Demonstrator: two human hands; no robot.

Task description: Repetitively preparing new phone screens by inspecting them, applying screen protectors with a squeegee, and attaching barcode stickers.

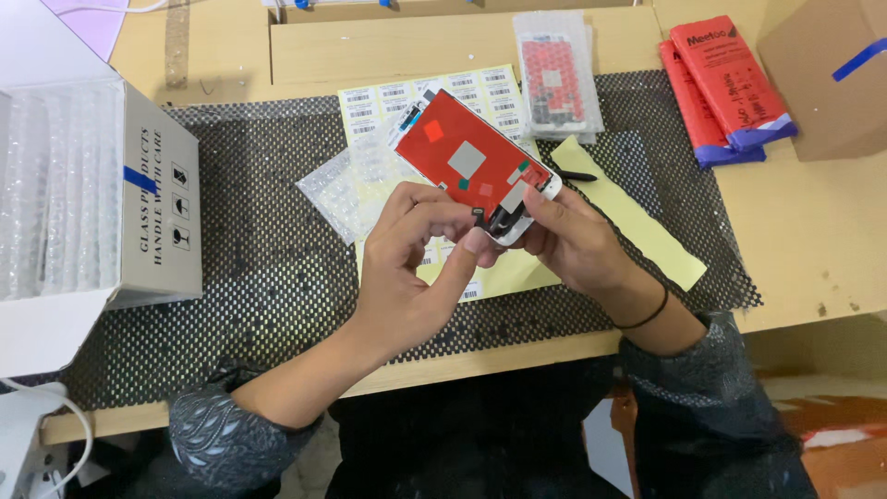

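**Phone screen panel held in both hands above the mesh mat**

A phone screen panel (476,164), its red back turned upward, is held tilted above the middle of the tabletop (813,231). Its lower end is gripped by the right hand (577,242), whose fingers are closed around the panel's edge. The left hand (416,263) is brought up against the same end, with thumb and forefinger pressed together at the small dark cable piece there. A black band is worn on the right wrist.

Beneath the hands, a black mesh mat (259,277) is spread across the tabletop. A yellow sheet of barcode stickers (485,92) is laid on the mat, partly hidden by the panel, and a clear bubble-wrap bag (337,189) is seen just beside it on the left. A black pen (575,175) rests on yellow paper (637,226) to the right of the panel.

Toward the far edge, a second panel wrapped in bubble wrap (556,76) is placed. Two flat red boxes (725,88) are stacked near the far right corner, beside a brown cardboard box (827,74). At the left edge, a white carton (102,194) filled with bubble-wrapped items is stood open.
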